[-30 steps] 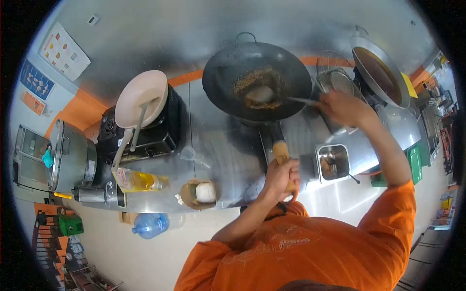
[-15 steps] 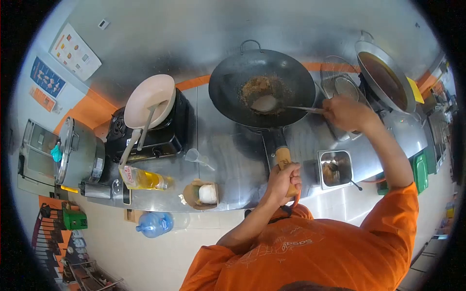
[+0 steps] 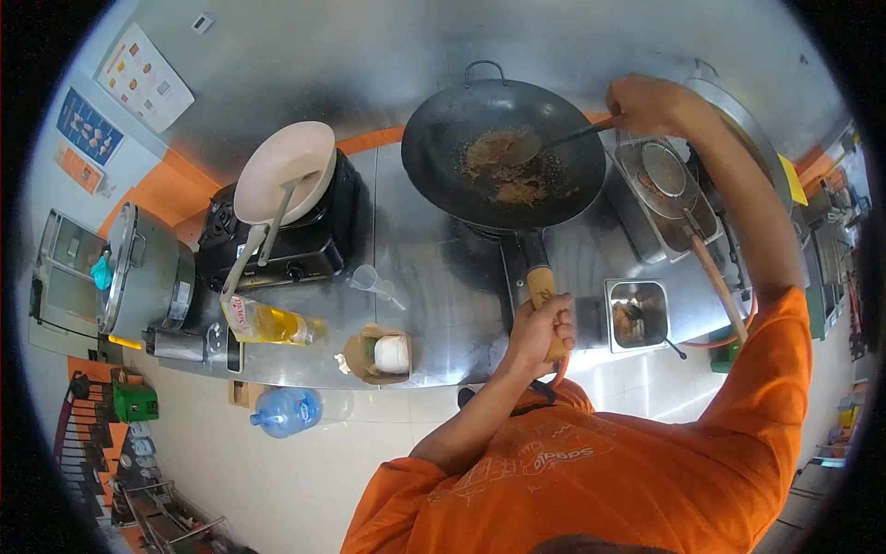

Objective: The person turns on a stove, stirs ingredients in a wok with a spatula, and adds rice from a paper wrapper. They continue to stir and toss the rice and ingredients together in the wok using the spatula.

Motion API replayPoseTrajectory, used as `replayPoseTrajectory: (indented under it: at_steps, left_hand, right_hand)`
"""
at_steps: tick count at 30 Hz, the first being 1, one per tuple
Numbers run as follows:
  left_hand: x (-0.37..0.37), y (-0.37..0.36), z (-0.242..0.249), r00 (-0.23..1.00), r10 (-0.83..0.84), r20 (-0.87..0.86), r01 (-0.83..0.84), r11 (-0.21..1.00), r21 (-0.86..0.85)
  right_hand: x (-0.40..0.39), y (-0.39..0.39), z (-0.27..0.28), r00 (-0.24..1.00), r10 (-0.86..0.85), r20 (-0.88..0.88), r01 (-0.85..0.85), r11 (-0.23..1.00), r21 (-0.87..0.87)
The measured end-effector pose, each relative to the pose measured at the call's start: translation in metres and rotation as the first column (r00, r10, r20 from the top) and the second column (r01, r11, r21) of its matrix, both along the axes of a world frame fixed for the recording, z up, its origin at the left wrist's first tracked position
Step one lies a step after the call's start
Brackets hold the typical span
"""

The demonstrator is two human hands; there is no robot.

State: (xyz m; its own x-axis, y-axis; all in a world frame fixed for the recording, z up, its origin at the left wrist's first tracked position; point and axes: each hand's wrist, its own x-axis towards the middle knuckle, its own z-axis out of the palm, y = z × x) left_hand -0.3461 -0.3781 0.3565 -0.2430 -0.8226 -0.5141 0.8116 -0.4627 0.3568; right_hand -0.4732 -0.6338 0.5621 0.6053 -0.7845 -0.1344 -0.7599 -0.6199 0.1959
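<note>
My left hand is wrapped round the wooden handle of a black wok, which stands over the steel counter. Fried brown crumbs lie in oil at the middle of the wok. In my right hand, above the wok's right rim, is the end of a ladle. The ladle's head rests among the crumbs, its bowl partly lost against the dark wok. Right of the wok, a wire strainer lies over a metal tray, its wooden handle pointing towards my right sleeve.
A pink pan with a spatula stands on a black stove at left. Near the front edge are an oil bottle, a plastic funnel and a cardboard box. A steel container sits at right; a large pan is behind my right arm.
My right hand has moved up and away with the ladle, whose head has shifted up and slightly right. The crumbs are spread differently. My left hand keeps its grip on the handle.
</note>
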Motion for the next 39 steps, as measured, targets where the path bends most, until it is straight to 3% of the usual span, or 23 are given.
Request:
replayPoseTrajectory:
  at_steps: [2, 8, 10, 14, 16, 20, 23, 25, 29, 32, 34, 37, 38, 39]
  left_hand:
    - [-0.001, 0.004, -0.001, 1.000, 0.005, -0.012, -0.005, 1.000, 0.018]
    - [0.001, 0.004, -0.002, 1.000, -0.019, -0.013, 0.019, 0.999, 0.029]
    - [0.003, 0.001, -0.002, 1.000, -0.023, 0.003, 0.022, 0.999, 0.026]
    - [0.002, 0.004, -0.002, 1.000, -0.023, 0.005, 0.022, 0.999, 0.027]
    - [0.006, 0.001, 0.001, 0.999, -0.036, -0.019, 0.036, 0.999, 0.029]
    - [0.005, 0.000, -0.002, 1.000, -0.011, -0.013, 0.011, 1.000, 0.013]
    - [0.008, 0.002, -0.002, 1.000, -0.022, -0.008, 0.022, 1.000, 0.001]
    - [0.008, 0.001, 0.000, 1.000, -0.022, -0.004, 0.022, 0.999, 0.031]
    - [0.008, 0.002, -0.006, 1.000, -0.026, 0.010, 0.026, 1.000, -0.010]
    - [0.011, -0.002, 0.002, 1.000, -0.026, -0.006, 0.026, 0.999, 0.026]
    - [0.009, 0.000, 0.000, 0.999, -0.041, 0.002, 0.041, 0.999, 0.003]
    - [0.009, 0.003, 0.001, 1.000, -0.022, -0.008, 0.022, 1.000, 0.019]
    - [0.011, 0.003, 0.000, 1.000, -0.021, -0.008, 0.021, 1.000, 0.016]
    - [0.011, 0.006, -0.002, 0.998, -0.004, -0.065, 0.004, 1.000, 0.004]
  right_hand:
    - [0.005, 0.005, 0.005, 1.000, -0.019, 0.010, 0.019, 1.000, -0.010]
    - [0.013, -0.016, 0.012, 0.979, -0.082, -0.186, 0.098, 0.992, 0.080]
    - [0.014, -0.027, 0.000, 0.998, 0.024, -0.060, -0.025, 0.999, -0.024]
    - [0.017, -0.040, -0.011, 0.998, 0.070, 0.007, -0.069, 0.996, -0.048]
    - [0.022, -0.038, 0.003, 0.997, 0.025, -0.075, -0.022, 0.999, 0.040]
    - [0.020, -0.010, 0.006, 0.997, -0.050, -0.051, 0.053, 0.997, 0.056]
    - [-0.014, -0.014, 0.002, 0.977, -0.119, -0.179, 0.135, 0.988, 0.080]
    - [-0.037, -0.020, -0.024, 0.997, 0.071, 0.039, -0.078, 0.973, 0.217]
    - [-0.029, 0.020, -0.053, 0.993, -0.057, 0.102, 0.054, 0.998, 0.038]
    - [-0.033, 0.039, -0.030, 0.993, -0.098, 0.071, 0.086, 0.983, 0.163]
    - [-0.029, 0.044, -0.053, 0.982, 0.007, 0.189, -0.053, 0.969, 0.240]
    - [-0.024, 0.028, -0.074, 0.972, -0.094, 0.217, 0.070, 0.991, 0.116]
    - [-0.032, 0.032, -0.065, 0.972, -0.092, 0.218, 0.068, 0.991, 0.112]
    - [-0.036, 0.051, -0.036, 0.990, -0.099, 0.105, 0.077, 0.978, 0.192]
